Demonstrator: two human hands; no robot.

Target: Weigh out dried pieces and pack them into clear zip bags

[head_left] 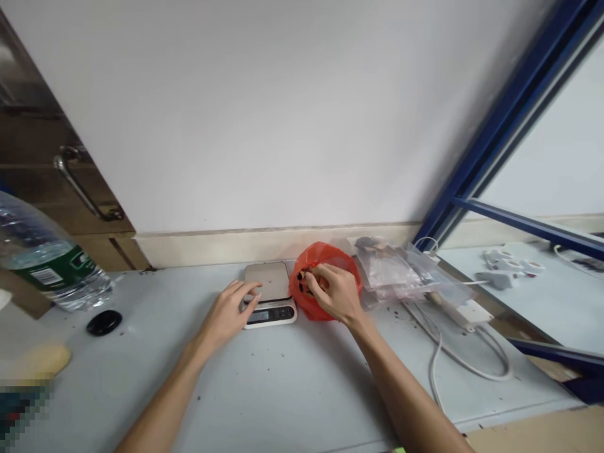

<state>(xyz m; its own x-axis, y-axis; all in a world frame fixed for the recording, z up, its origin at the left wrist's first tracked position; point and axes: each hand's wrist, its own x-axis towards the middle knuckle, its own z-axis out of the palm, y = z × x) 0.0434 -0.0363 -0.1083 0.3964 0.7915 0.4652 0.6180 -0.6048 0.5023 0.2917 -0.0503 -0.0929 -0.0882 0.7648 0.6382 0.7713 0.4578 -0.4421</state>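
A small digital kitchen scale lies on the grey tabletop, with a beige plate and a dark display strip in front. My left hand is at the scale's left side, thumb and fingers curved but apart, holding nothing. Just right of the scale stands a red plastic bag with its mouth spread wide. Brown, dark-ended pieces show inside it. My right hand reaches into the bag, fingers pinched together among these pieces. What lies between the fingertips is hidden.
Clear plastic bags lie right of the red bag, beside a white power strip and its looping cable. A water bottle and black lid are at left. A blue metal frame rises at right, against the wall.
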